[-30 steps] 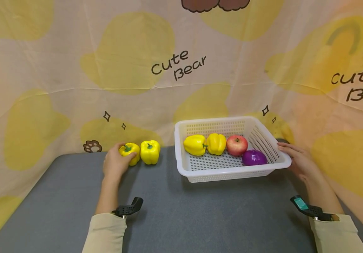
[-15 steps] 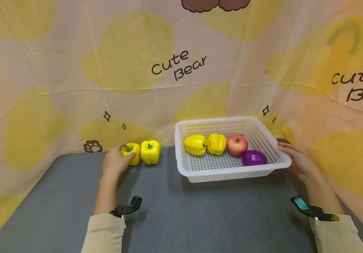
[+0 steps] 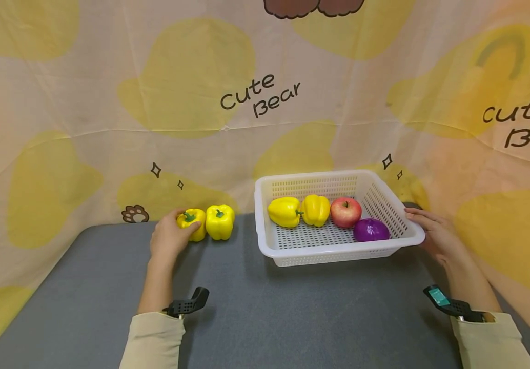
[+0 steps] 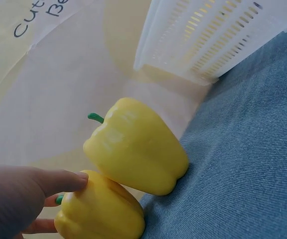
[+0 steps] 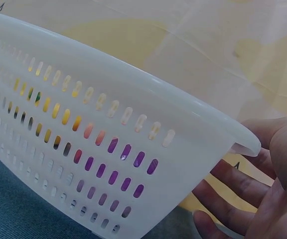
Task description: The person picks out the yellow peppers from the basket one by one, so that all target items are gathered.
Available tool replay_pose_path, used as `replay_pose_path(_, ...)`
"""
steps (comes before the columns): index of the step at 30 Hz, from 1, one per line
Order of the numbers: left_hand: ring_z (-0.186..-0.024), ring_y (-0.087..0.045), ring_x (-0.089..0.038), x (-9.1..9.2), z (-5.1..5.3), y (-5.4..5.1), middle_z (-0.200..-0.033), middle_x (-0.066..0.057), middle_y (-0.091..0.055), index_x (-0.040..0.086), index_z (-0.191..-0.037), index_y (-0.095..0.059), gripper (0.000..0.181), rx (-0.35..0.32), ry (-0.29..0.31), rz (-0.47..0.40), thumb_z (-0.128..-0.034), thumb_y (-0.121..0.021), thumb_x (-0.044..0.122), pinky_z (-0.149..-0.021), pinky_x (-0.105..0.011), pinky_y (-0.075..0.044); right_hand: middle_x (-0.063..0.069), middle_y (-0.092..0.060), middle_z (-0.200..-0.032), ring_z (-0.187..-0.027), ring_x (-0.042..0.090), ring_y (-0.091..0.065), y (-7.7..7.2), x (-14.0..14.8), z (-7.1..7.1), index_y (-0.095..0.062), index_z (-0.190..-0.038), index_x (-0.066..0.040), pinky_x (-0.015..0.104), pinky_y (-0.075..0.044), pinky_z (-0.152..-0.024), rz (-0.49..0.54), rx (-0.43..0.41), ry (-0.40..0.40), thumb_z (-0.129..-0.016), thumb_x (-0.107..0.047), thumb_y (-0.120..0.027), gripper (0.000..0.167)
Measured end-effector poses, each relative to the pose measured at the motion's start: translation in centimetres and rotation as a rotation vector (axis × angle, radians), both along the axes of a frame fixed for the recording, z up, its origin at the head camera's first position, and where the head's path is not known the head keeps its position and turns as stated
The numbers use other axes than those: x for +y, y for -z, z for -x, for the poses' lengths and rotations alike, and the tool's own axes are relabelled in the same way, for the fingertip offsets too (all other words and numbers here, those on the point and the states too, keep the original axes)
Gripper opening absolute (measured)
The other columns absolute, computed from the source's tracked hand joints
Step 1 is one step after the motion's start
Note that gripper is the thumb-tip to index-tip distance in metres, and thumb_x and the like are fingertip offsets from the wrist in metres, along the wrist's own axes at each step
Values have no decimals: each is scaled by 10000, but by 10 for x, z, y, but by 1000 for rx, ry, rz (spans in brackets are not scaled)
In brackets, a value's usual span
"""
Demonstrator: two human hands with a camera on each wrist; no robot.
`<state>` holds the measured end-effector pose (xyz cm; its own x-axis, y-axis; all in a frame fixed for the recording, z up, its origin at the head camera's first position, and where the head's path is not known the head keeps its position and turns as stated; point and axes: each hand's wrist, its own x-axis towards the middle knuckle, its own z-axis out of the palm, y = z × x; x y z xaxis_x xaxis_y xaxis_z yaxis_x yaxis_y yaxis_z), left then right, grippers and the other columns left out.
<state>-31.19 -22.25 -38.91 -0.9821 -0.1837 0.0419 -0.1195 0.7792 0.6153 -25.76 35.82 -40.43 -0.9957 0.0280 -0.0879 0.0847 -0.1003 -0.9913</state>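
My left hand [image 3: 170, 236] holds a yellow bell pepper [image 3: 198, 233] with a green stem on the grey table. In the left wrist view, the thumb [image 4: 66, 181] lies across that pepper's near side, and other fingertips show behind it. A second yellow bell pepper [image 3: 220, 223] stands upright just to its right. At the right end of a white perforated basket [image 3: 311, 252], my right hand [image 3: 440, 238] grips the rim; several fingers reach beneath it in the right wrist view. Inside the basket lie two yellow bell peppers [image 3: 285, 212], a red apple [image 3: 346, 212] and a purple onion [image 3: 371, 230].
The grey table [image 3: 316, 318] reaches toward me in front of the basket. Close behind the peppers and basket hangs a patterned cloth [image 3: 191, 87], which also runs along both sides. Each wrist carries a black camera mount [image 3: 186, 306].
The held bell pepper and the one beside it have shifted very slightly to the right. My right hand and the basket have stayed in place.
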Motion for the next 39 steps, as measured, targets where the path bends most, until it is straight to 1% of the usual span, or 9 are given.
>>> replay_pose_path(7, -1362, -452, -502, -3, 2, 3, -1556, -236, -438, 110, -1534, -419, 683, 6, 14, 21, -975, -604, 456, -1072, -646, -403, -183, -690, -1017, -889, 58, -647, 2, 1, 0, -770, -1068, -340, 273, -598, -737, 25, 35, -20, -1048, -248, -532, 256)
replay_pose_path(15, -1370, -435, -516, -4, 1, 1, -1555, -252, -431, 89, -1539, -408, 669, -5, 10, 5, -996, -564, 448, -1085, -654, -387, -190, -694, -1012, -883, 57, -652, 6, 1, 1, -772, -1069, -344, 269, -598, -737, 28, 24, -10, -1046, -255, -537, 253)
replay_pose_path(19, -1385, -425, -508, -4, 1, 0, -1552, -244, -440, 86, -1537, -412, 659, 24, -1, -1, -1002, -557, 443, -1095, -653, -382, -197, -686, -1019, -890, 52, -648, 6, 0, 1, -771, -1076, -350, 262, -597, -743, 29, 19, -7, -1047, -262, -534, 254)
replay_pose_path(22, -1400, -413, -498, -1, 0, -2, -1548, -244, -446, 90, -1534, -421, 644, 76, 7, -1, -1007, -557, 435, -1106, -654, -374, -192, -690, -1019, -890, 55, -651, 5, 0, 1, -772, -1067, -347, 267, -600, -739, 42, 30, -14, -1047, -256, -534, 256)
replay_pose_path(25, -1414, -403, -488, 4, -2, -10, -1553, -239, -439, 97, -1528, -433, 626, 128, 24, -16, -1011, -561, 425, -1117, -656, -364, -186, -694, -1016, -886, 59, -657, 3, 1, 1, -773, -1060, -344, 274, -602, -734, 46, 44, -19, -1047, -250, -533, 258)
replay_pose_path(31, -1420, -407, -469, 18, -13, -32, -1555, -221, -440, 107, -1511, -461, 597, 228, 69, -50, -1008, -584, 404, -1113, -657, -371, -194, -693, -1024, -889, 57, -654, 3, 2, -1, -773, -1076, -346, 270, -598, -740, 33, 39, -18, -1044, -262, -539, 251)
replay_pose_path(36, -1402, -442, -432, 30, -24, -50, -1554, -181, -453, 140, -1504, -477, 587, 277, 113, -70, -1001, -599, 416, -1084, -641, -412, -183, -697, -1021, -891, 60, -651, 5, 1, -1, -771, -1077, -334, 268, -594, -742, 32, 46, -18, -1048, -247, -532, 255)
replay_pose_path(39, -1400, -454, -408, 40, -30, -58, -1535, -160, -480, 144, -1486, -500, 556, 309, 159, -105, -993, -628, 367, -1081, -624, -429, -183, -695, -1025, -897, 59, -646, 5, 1, 0, -768, -1087, -332, 267, -590, -744, 32, 46, -14, -1044, -253, -541, 245)
